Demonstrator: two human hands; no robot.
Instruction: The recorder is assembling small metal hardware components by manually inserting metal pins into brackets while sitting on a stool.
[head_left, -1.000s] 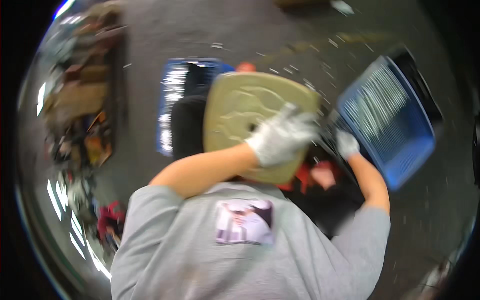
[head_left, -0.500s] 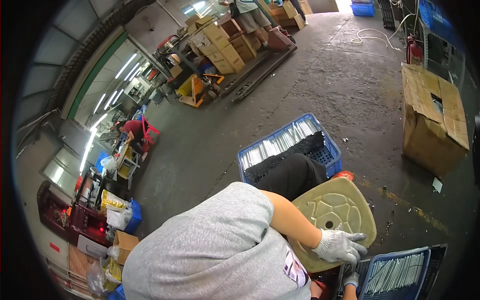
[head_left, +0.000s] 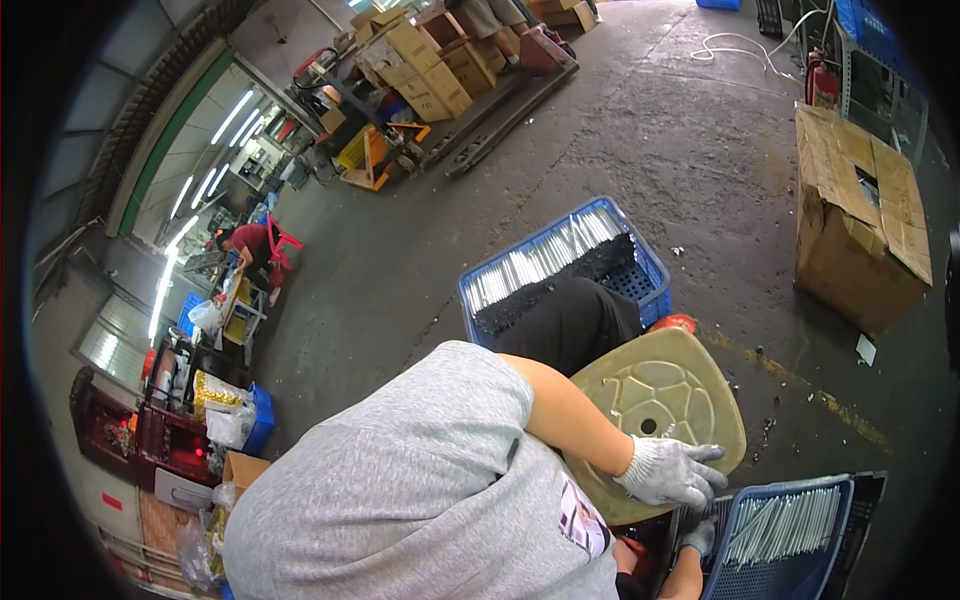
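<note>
My left hand [head_left: 672, 473], in a pale knitted work glove, reaches over the near right part of an olive plastic stool seat [head_left: 655, 385] with a moulded pattern and a central hole. Its fingers are apart, and I see nothing held in them. Below it is my right hand [head_left: 698, 538], also gloved, by the left side of a blue plastic basket [head_left: 848, 505]; its fingers are mostly hidden. Many thin silver metal rods [head_left: 785, 525] lie in that basket. Small shiny bits show near the stool's hole.
Beyond my black-trousered knee [head_left: 590, 310] stands another blue basket [head_left: 655, 285] of silver rods and black material. A cardboard box [head_left: 850, 240] is at right. Farther back, a pallet jack [head_left: 375, 160] and stacked cartons [head_left: 425, 85] stand near a person's legs; another person [head_left: 250, 245] sits at left.
The whole view has shifted slightly, so the scene sits higher and farther left. My left hand stays over the stool's edge, its fingers moved a little; my right hand stays below it.
</note>
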